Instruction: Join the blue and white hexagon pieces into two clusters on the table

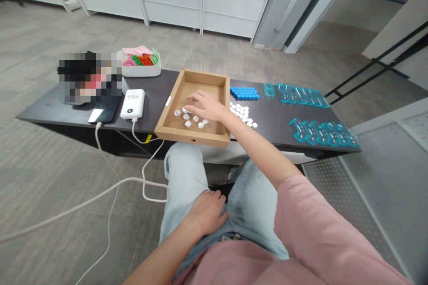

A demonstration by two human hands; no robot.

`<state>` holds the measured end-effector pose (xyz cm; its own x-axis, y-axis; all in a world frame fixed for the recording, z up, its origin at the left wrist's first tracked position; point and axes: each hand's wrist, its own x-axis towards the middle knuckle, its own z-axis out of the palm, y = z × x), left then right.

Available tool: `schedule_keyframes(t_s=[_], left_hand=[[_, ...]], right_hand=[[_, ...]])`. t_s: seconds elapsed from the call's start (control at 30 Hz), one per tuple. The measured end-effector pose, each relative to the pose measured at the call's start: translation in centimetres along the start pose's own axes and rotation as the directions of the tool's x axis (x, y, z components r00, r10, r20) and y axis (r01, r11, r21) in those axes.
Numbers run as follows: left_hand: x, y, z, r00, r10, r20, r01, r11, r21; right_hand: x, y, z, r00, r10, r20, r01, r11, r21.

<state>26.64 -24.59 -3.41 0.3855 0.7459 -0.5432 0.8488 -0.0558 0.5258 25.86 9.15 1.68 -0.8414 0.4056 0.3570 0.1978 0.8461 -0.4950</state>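
Observation:
My right hand (205, 106) hovers over the open cardboard box (193, 137), fingers stretched to the left and thumb apart. Near the thumb tip, several small white hexagonal pieces (187, 124) lie on the box floor; others may be hidden under the hand. I see nothing held in the fingers. Beside the box on the right, partly behind my forearm, is a loose group of white hexagonal pieces (241, 110). My left hand (207, 211) rests on my lap with its fingers lying loosely over the jeans.
On the dark table (267, 122) are blue hexagonal pieces (245, 93) packed together and rows of clear teal plastic parts (302, 95). To the left are a white power bank (133, 103), a phone (105, 109), cables, and a white tray (142, 70) of colourful strips.

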Motion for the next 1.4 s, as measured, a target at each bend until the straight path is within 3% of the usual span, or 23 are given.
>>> schedule_keyframes(t_s=[0.13, 0.3, 0.43, 0.53, 0.63, 0.73, 0.9, 1.07, 1.23, 1.4], left_hand=[[-0.1, 0.1, -0.3, 1.000, -0.004, 0.005, 0.004, 1.000, 0.001], [0.0, 0.0, -0.3, 0.999, -0.009, 0.033, 0.008, 1.000, 0.014], [0.1, 0.1, -0.3, 0.999, -0.015, 0.045, 0.013, 0.999, 0.032], [0.1, 0.1, -0.2, 0.998, -0.016, 0.053, 0.014, 0.999, 0.041], [0.1, 0.1, -0.1, 0.998, -0.016, 0.056, 0.014, 0.999, 0.052], [0.3, 0.1, 0.0, 0.998, -0.023, 0.056, 0.020, 0.998, 0.060], [0.5, 0.0, 0.2, 0.997, -0.032, 0.064, 0.028, 0.998, 0.064], [0.5, 0.0, 0.2, 0.997, -0.032, 0.069, 0.027, 0.997, 0.071], [0.5, -0.1, 0.3, 0.997, -0.020, 0.068, 0.015, 0.997, 0.077], [0.5, -0.2, 0.4, 0.998, -0.016, 0.058, 0.011, 0.997, 0.079]], right_hand=[[-3.2, 1.9, -4.5, 0.979, 0.054, -0.197, -0.045, 0.998, 0.053], [-12.1, 4.9, -9.8, 0.899, 0.249, -0.360, -0.232, 0.968, 0.091], [-19.6, 5.1, -10.5, 0.867, 0.385, -0.317, -0.399, 0.917, 0.024], [-22.2, 4.2, -9.4, 0.851, 0.484, -0.203, -0.503, 0.863, -0.046], [-21.8, 3.5, -7.7, 0.810, 0.569, -0.140, -0.583, 0.806, -0.099], [-19.8, 3.6, -6.4, 0.789, 0.594, -0.159, -0.614, 0.775, -0.152], [-17.1, 4.6, -5.5, 0.795, 0.584, -0.161, -0.606, 0.763, -0.226], [-17.1, 4.8, -5.3, 0.811, 0.550, -0.199, -0.585, 0.753, -0.302], [-17.2, 4.0, -5.2, 0.769, 0.592, -0.240, -0.635, 0.671, -0.383], [-17.3, 4.4, -5.4, 0.756, 0.602, -0.256, -0.650, 0.648, -0.398]])
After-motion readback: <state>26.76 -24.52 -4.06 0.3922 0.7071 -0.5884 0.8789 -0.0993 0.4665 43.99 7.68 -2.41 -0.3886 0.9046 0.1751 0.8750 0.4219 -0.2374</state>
